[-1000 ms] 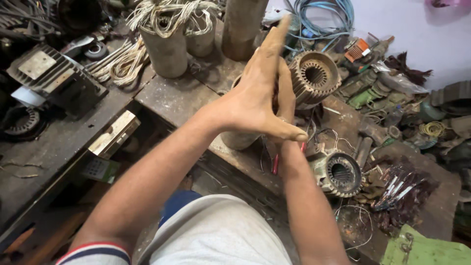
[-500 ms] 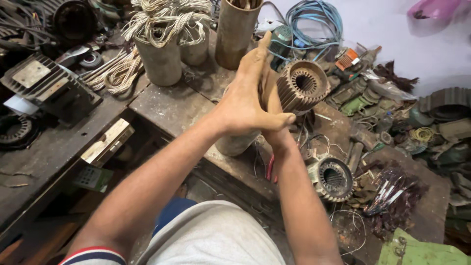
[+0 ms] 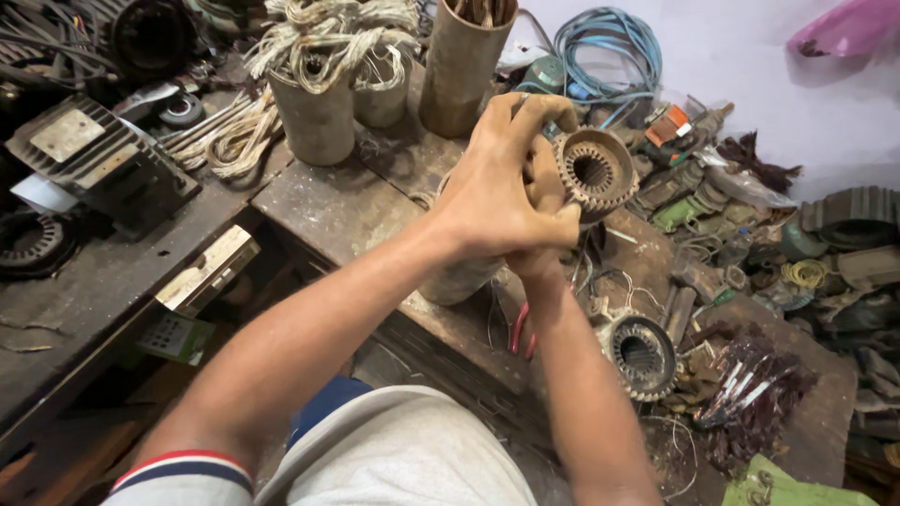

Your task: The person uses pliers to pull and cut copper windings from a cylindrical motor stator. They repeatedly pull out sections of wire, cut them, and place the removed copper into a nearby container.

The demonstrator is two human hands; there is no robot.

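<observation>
My left hand (image 3: 497,192) is raised over the workbench (image 3: 347,211), its fingers curled around my right hand (image 3: 542,183). The right hand is mostly hidden behind it, and I see no object between them. Just beyond the hands lies a rusty motor stator (image 3: 595,173) with a toothed bore, on its side. A tan metal cylinder (image 3: 459,279) stands under my wrists. Red-handled pliers (image 3: 520,330) lie beside my right forearm, near a second stator (image 3: 640,354).
Two metal tubes topped with coiled wire (image 3: 319,122) and a taller tube (image 3: 464,66) stand at the back. A blue cable coil (image 3: 609,47) lies by the wall. A finned motor housing (image 3: 98,164) sits left. Scrap parts crowd the right side.
My left hand's fingers were stretched out flat; they have now curled shut over my right hand. The view has tipped slightly downward.
</observation>
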